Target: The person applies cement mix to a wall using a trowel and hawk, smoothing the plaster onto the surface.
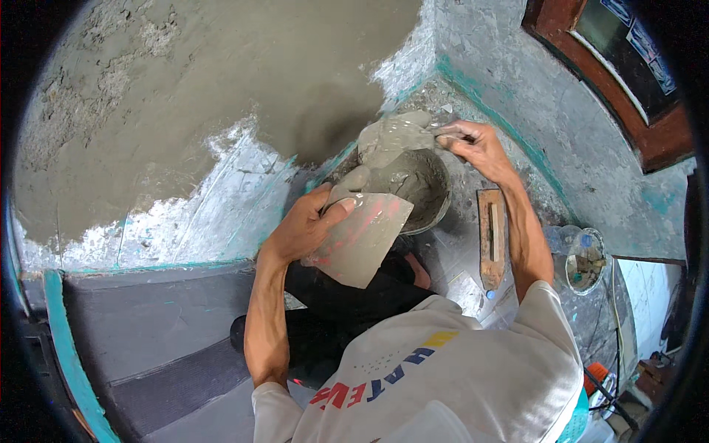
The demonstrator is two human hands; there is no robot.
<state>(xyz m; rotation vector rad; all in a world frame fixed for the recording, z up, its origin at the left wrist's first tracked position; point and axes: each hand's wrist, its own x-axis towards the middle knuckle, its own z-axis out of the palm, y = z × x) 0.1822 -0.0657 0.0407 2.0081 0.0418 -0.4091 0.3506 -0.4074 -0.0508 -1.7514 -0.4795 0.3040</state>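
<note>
My left hand is closed on a thin, flat, roughly square spreader, grey with cement and streaked red. My right hand pinches the narrow end of a trowel-like tool; wet grey mortar coats it so thickly that its exact shape cannot be made out. Both tools are over or beside a round bucket of wet mortar. The spreader overlaps the bucket's near left side, while the mortar-covered tool lies across its far rim.
Wet plaster covers much of the wall ahead, above a bare whitish strip. A wooden float lies on the floor to the right. Beyond it stands a clear tub with debris. A brown-framed window is at upper right.
</note>
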